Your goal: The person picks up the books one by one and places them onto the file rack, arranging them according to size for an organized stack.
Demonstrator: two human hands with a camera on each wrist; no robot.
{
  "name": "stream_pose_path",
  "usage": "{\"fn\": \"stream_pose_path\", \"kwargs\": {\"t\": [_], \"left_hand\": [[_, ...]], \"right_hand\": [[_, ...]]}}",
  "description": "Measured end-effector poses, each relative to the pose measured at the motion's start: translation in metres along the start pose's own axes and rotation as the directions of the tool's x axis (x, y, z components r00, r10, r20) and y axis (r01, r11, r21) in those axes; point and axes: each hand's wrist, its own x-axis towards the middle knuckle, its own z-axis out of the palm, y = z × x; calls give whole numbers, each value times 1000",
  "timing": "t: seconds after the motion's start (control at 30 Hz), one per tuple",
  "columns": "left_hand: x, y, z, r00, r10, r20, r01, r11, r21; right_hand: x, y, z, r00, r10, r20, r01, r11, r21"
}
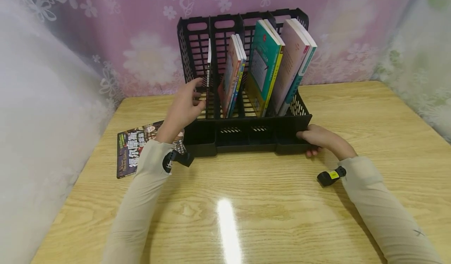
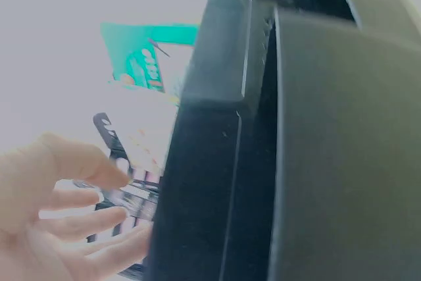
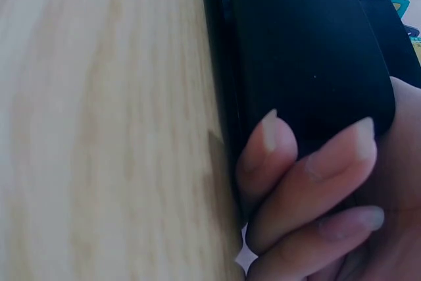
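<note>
A black book rack [image 1: 246, 148] with upright compartments stands on the table. My left hand [image 1: 184, 105] reaches into its leftmost compartment, thumb and fingers apart beside a thin dark-spined book [image 1: 208, 74] standing there. In the left wrist view that hand [image 2: 72, 208] shows spread fingers behind the rack's black front edge [image 2: 210, 162]. With my right hand [image 1: 322, 136] I grip the rack's front right corner. Seen from the right wrist, the fingers [image 3: 316, 169] curl round the black corner, close to the tabletop.
Left of the rack, a dark comic-style book [image 1: 127, 154] lies flat, partly under my left forearm. Other compartments hold thin books [image 1: 232, 76], a green book [image 1: 262, 64] and a pale pink book [image 1: 290, 60]. A flowered curtain [image 1: 148, 52] hangs behind the wooden table [image 1: 282, 209].
</note>
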Motion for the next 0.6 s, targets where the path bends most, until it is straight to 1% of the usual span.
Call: {"fn": "stream_pose_path", "kwargs": {"t": [0.07,0.13,0.23,0.33,0.43,0.5,0.57,0.6], "left_hand": [[-6,2,-2,998,26,-63,-29,999,-46],[-10,2,-7,990,47,-132,-57,995,-78],[-15,0,-19,977,54,-208,-70,995,-72],[-18,-4,-32,967,35,-251,-49,998,-50],[-22,-7,-44,953,21,-301,-27,999,-17],[-25,-8,-51,950,16,-311,-11,1000,17],[-29,-10,-58,960,-30,-279,44,998,44],[-32,-12,-62,969,-63,-240,81,994,67]], "right_hand": [[0,0,0,1000,2,-5,-2,1000,1],[0,0,-1,1000,1,-4,-1,1000,1],[0,1,-1,1000,5,-4,-5,1000,-5],[-1,2,0,1000,4,-2,-4,1000,-2],[-2,2,0,1000,0,-5,0,1000,0],[-2,3,0,1000,-1,-6,1,1000,5],[-2,2,0,1000,-1,-1,1,1000,5],[-2,2,0,1000,0,1,0,1000,6]]}}
